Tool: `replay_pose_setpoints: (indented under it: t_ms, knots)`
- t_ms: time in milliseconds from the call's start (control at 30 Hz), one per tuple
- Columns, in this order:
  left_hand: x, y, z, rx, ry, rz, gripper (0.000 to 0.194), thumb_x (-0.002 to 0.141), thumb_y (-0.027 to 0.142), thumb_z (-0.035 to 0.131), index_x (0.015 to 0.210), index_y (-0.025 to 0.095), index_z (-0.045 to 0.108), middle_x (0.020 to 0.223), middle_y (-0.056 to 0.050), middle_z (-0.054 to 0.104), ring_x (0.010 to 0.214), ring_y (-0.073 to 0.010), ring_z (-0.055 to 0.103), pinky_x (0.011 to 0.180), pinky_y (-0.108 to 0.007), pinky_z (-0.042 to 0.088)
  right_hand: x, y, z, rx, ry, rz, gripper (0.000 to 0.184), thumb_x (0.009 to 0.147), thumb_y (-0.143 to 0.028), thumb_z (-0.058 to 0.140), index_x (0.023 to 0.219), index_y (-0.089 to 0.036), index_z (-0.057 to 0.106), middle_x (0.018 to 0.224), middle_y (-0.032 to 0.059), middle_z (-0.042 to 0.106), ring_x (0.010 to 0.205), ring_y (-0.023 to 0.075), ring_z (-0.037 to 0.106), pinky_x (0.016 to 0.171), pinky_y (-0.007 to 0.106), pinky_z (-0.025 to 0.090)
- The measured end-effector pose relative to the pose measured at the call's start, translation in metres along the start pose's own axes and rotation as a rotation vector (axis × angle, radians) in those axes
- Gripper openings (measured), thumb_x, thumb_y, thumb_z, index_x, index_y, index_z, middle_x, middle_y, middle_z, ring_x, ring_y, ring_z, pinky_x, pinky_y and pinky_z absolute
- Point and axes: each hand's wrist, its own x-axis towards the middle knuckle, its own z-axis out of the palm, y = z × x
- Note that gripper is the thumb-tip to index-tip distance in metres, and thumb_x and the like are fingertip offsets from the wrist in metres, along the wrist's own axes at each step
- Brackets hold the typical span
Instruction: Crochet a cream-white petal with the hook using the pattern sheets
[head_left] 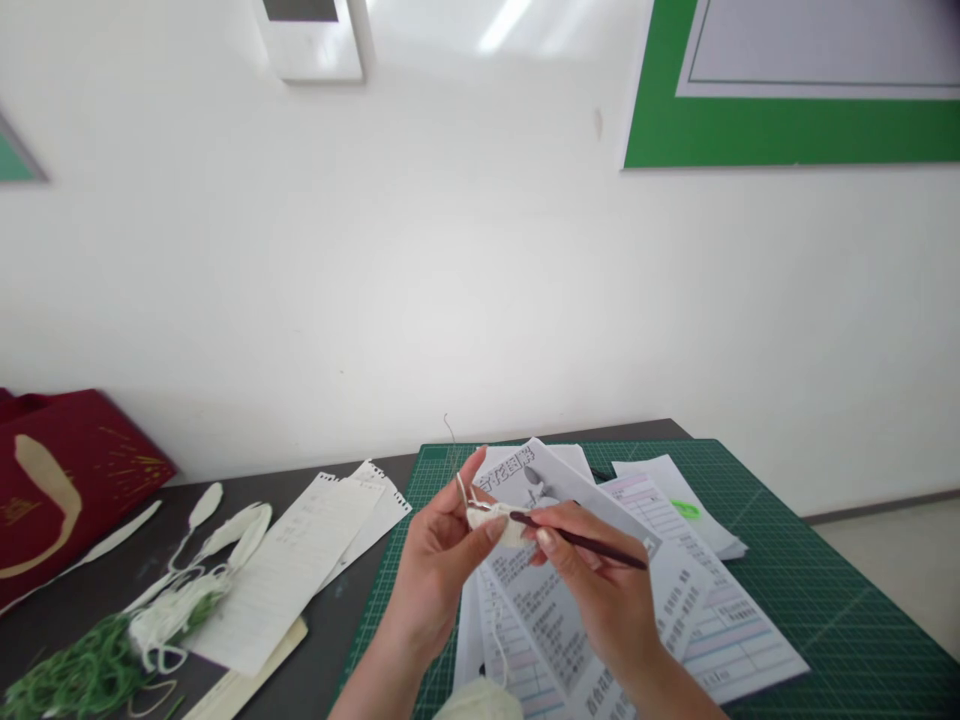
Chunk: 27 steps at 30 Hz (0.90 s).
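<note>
My left hand (pixel 442 560) pinches a small white crocheted piece (pixel 504 524) between thumb and fingers, with a strand of white yarn looped over its raised index finger. My right hand (pixel 596 575) grips a dark crochet hook (pixel 604 549) like a pen, its tip at the edge of the piece. A thin wire (pixel 449 428) sticks up behind my left hand. From the work a white strand hangs down to a ball of white yarn (pixel 480 700) at the bottom edge, which is only partly in view.
Printed sheets (pixel 540 600) lie on a green cutting mat (pixel 810 590), with a bright green clip (pixel 685 509) at right. To the left are notebook pages (pixel 289 560), white crocheted petals (pixel 206 505), green yarn (pixel 82 665) and a dark red bag (pixel 67 480). A white wall stands behind.
</note>
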Motion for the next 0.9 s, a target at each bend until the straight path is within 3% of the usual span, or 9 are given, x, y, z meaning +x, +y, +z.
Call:
replay_pose_setpoints:
  t_ms: [167,333,433,500,600,700,800,900]
  knots:
    - [0.001,-0.001,-0.004,0.047,0.018,0.084,0.045,0.073,0.016,0.075,0.115,0.029,0.068,0.083,0.001,0.068,0.074,-0.012,0.061,0.072,-0.023,0.049,-0.004,0.009,0.003,0.071,0.018,0.141,0.015,0.081,-0.023,0.07,0.094,-0.029,0.076,0.081,0.0024,0.075,0.069,0.0159,0.069,0.058,0.024,0.057]
    - [0.0,0.001,-0.002,0.019,0.079,0.029,0.048,0.067,0.014,0.08,0.111,0.028,0.071,0.069,0.004,0.066,0.064,-0.0091,0.061,0.068,-0.02,0.048,0.005,0.015,0.001,0.204,0.085,0.311,0.015,0.075,-0.032,0.075,0.086,-0.023,0.076,0.083,0.0045,0.074,0.067,0.0168,0.066,0.053,0.026,0.057]
    - [0.003,0.003,-0.003,0.031,0.15,0.042,0.048,0.064,0.015,0.082,0.109,0.027,0.072,0.066,0.005,0.065,0.061,-0.0075,0.059,0.067,-0.018,0.047,0.014,0.013,-0.009,0.156,0.108,0.383,0.02,0.073,-0.037,0.075,0.086,-0.022,0.075,0.089,0.0057,0.072,0.076,0.0202,0.066,0.061,0.032,0.059]
    - [0.005,0.003,-0.004,0.067,0.193,0.04,0.048,0.062,0.016,0.082,0.108,0.026,0.072,0.065,0.005,0.066,0.062,-0.008,0.059,0.07,-0.019,0.046,0.019,0.01,-0.017,0.011,0.133,0.311,0.023,0.075,-0.039,0.072,0.092,-0.024,0.073,0.1,0.0069,0.069,0.092,0.0245,0.064,0.075,0.039,0.057]
    - [0.006,0.002,-0.005,0.121,0.211,-0.007,0.053,0.062,0.017,0.082,0.113,0.021,0.07,0.064,0.003,0.068,0.062,-0.0094,0.058,0.069,-0.021,0.046,0.024,0.004,-0.026,-0.395,0.165,0.059,0.025,0.076,-0.037,0.071,0.099,-0.027,0.072,0.111,0.0077,0.062,0.108,0.0281,0.055,0.095,0.047,0.046]
    - [0.005,0.001,-0.004,0.16,0.173,-0.056,0.064,0.065,0.018,0.079,0.127,0.019,0.06,0.069,0.001,0.07,0.065,-0.0116,0.058,0.067,-0.022,0.046,0.025,-0.003,-0.029,-0.604,0.032,0.018,0.025,0.077,-0.039,0.07,0.099,-0.028,0.073,0.108,0.0081,0.063,0.109,0.0289,0.054,0.099,0.049,0.04]
    - [0.005,-0.001,-0.002,0.194,0.052,-0.125,0.067,0.064,0.013,0.078,0.128,0.018,0.059,0.082,-0.003,0.073,0.075,-0.0157,0.06,0.07,-0.025,0.045,0.028,-0.01,-0.029,-0.469,-0.227,0.203,0.03,0.077,-0.041,0.07,0.104,-0.027,0.072,0.108,0.0078,0.065,0.108,0.0278,0.057,0.098,0.046,0.041]
    - [0.005,-0.005,-0.002,0.27,-0.051,-0.167,0.067,0.064,0.012,0.076,0.128,0.017,0.059,0.081,-0.003,0.071,0.075,-0.0168,0.059,0.072,-0.028,0.045,0.031,-0.013,-0.028,-0.323,-0.413,0.316,0.038,0.071,-0.038,0.077,0.106,-0.025,0.072,0.106,0.0068,0.068,0.105,0.0271,0.06,0.097,0.043,0.042]
